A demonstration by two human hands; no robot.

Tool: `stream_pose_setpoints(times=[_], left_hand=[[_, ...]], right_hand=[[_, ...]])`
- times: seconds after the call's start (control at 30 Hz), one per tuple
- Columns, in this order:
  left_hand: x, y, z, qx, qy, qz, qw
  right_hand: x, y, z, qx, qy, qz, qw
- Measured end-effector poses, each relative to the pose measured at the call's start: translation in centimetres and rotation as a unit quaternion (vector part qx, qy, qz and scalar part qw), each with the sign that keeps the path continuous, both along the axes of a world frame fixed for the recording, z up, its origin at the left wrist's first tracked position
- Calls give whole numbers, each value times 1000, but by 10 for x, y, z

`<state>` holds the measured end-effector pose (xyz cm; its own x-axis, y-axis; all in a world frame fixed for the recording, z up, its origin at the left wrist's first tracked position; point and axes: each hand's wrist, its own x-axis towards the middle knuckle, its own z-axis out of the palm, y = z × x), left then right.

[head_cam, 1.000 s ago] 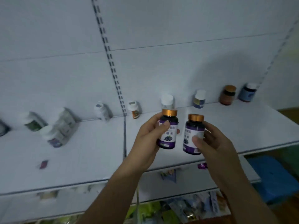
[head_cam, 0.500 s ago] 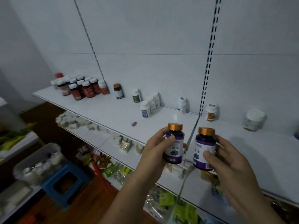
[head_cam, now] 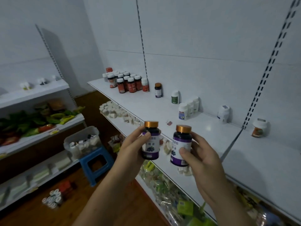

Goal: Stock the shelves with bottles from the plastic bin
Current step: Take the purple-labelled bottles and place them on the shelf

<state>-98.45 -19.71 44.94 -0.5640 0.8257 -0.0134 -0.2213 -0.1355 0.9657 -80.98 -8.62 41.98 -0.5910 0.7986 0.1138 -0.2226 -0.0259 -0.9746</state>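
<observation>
Purple-labelled, gold-capped, dark-bodied: two matching bottles in hand. Left bottle (head_cam: pixel 150 141) gripped upright by left hand (head_cam: pixel 132 149), fingers and thumb curled round the label. Right bottle (head_cam: pixel 181 146) gripped the same way by right hand (head_cam: pixel 202 159), thumb across the label front. Both held in the air at the front edge of the shelf (head_cam: pixel 244 157), just beside each other, not touching, neither set down yet.

Judged mid-task. Already stocked, going by the shelf:
- tight cluster of red-labelled bottles (head_cam: pixel 128 83) at the far end
- lone dark bottle (head_cam: pixel 158 90) with a similar gold cap (possibly the same product; label too small to read)
- green-labelled bottle (head_cam: pixel 175 97)
- short row of white bottles (head_cam: pixel 189 108)
- single white bottle (head_cam: pixel 223 112) and orange-labelled bottle (head_cam: pixel 259 128) against the back panel

Mostly well apart, with much bare shelf between. Small binder clip (head_cam: pixel 169 122) lying on the shelf just beyond the held pair.

Left to do: place these two, then go back to the plastic bin (head_cam: pixel 82 141), standing on a blue stool (head_cam: pixel 96 163) to the left and looking well filled with white-capped bottles. Small group of floor bottles (head_cam: pixel 53 199) near the stool, purpose unclear. Estimated well under half done, as a judgement only.
</observation>
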Motion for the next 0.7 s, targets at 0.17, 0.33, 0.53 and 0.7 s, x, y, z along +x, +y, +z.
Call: stream_pose_setpoints(times=[0.17, 0.33, 0.53, 0.7], left_hand=[[-69, -11, -8, -3, 25, 24, 999], [-168, -13, -13, -7, 17, 33, 999], [-283, 0, -4, 4, 22, 28, 999], [-356, 25, -3, 6, 34, 18, 999]], right_hand=[[-77, 0, 8, 16, -9, 18, 1000], [-188, 8, 13, 9, -6, 6, 1000], [-304, 19, 16, 8, -10, -14, 1000], [-370, 38, 12, 22, -27, -28, 999]])
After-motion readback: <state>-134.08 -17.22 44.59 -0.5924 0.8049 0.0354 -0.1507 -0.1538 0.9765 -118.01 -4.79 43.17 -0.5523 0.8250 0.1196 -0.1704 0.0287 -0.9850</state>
